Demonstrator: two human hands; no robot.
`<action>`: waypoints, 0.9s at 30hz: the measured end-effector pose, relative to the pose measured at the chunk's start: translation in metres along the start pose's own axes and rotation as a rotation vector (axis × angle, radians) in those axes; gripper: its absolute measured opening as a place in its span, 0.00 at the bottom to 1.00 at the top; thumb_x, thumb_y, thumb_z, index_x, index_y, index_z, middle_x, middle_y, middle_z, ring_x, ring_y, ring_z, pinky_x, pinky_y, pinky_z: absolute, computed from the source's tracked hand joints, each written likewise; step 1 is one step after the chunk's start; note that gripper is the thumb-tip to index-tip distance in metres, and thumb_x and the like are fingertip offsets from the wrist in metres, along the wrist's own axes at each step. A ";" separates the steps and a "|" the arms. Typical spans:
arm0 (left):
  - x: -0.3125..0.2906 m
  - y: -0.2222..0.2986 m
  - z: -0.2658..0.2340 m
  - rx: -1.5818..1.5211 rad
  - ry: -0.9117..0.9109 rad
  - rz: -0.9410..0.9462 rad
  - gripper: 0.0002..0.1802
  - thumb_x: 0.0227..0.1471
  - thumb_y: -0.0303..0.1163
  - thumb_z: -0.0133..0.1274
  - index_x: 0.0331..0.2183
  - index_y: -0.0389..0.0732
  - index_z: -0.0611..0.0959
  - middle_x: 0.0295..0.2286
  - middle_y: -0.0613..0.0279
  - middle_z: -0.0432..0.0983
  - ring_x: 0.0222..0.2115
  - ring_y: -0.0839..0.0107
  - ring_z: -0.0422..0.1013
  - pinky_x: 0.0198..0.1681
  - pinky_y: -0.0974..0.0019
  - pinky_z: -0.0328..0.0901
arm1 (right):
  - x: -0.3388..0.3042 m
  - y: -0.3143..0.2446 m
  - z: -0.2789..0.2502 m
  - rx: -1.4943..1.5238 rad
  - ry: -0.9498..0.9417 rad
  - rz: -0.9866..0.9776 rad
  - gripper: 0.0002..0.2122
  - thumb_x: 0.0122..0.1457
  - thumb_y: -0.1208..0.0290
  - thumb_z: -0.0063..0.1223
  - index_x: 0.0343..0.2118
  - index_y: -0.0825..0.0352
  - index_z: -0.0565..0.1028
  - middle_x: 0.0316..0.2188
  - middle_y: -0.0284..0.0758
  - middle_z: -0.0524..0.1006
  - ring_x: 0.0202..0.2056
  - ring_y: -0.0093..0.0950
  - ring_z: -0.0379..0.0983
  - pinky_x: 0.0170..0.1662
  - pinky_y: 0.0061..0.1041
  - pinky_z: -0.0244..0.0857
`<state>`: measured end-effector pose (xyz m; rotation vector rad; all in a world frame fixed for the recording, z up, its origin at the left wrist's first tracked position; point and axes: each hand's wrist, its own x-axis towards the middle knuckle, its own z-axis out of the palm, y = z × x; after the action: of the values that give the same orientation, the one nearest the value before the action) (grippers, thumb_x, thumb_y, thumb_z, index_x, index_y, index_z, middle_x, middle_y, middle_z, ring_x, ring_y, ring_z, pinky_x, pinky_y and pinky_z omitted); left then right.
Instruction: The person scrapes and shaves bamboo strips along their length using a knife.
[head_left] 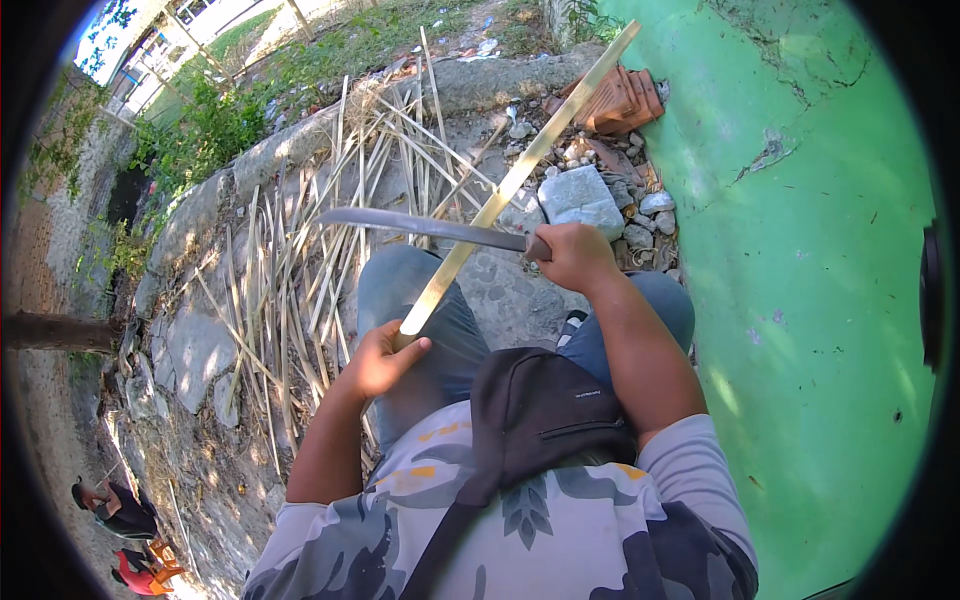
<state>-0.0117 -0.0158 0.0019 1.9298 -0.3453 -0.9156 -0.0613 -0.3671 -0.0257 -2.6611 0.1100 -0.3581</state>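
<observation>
My left hand [380,362] is closed round the near end of a long, pale bamboo strip [520,172], which slants up and away to the right. In my right hand [577,258] is the handle of a machete [425,224] with a long grey blade, curved at its tip. The blade points left and lies across the strip above my knees; whether its edge bites into the strip I cannot tell. Many thin split strips [300,285] lie loosely heaped on the ground beyond my left knee.
A green wall [800,300] stands close on my right. Ahead lie a pale stone block [581,203], stacked reddish tiles [622,100] and rubble. A low concrete kerb [300,140] runs behind the strips. Two people [120,515] are at the far lower left. A black bag [545,420] hangs at my front.
</observation>
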 end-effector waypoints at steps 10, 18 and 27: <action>0.002 -0.004 0.000 0.063 -0.022 0.021 0.25 0.60 0.41 0.60 0.49 0.31 0.77 0.32 0.69 0.77 0.33 0.81 0.68 0.38 0.71 0.64 | 0.012 0.019 -0.007 0.114 0.125 0.219 0.08 0.51 0.63 0.62 0.25 0.61 0.76 0.22 0.43 0.78 0.28 0.46 0.77 0.32 0.46 0.69; 0.002 -0.005 0.004 -0.061 0.030 0.061 0.24 0.59 0.44 0.61 0.44 0.31 0.80 0.27 0.67 0.76 0.28 0.80 0.66 0.31 0.69 0.63 | 0.001 -0.001 0.002 0.007 0.022 0.018 0.06 0.51 0.65 0.60 0.26 0.60 0.76 0.23 0.43 0.78 0.29 0.48 0.77 0.32 0.46 0.69; 0.002 0.000 0.002 0.103 0.013 0.024 0.23 0.60 0.42 0.61 0.46 0.32 0.79 0.29 0.68 0.75 0.30 0.81 0.66 0.34 0.71 0.63 | 0.013 0.014 -0.006 0.009 0.004 0.143 0.07 0.55 0.62 0.60 0.28 0.58 0.78 0.23 0.40 0.80 0.29 0.46 0.78 0.34 0.46 0.71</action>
<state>-0.0119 -0.0176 0.0003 2.0199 -0.4144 -0.8846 -0.0503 -0.3838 -0.0237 -2.6251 0.2971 -0.3166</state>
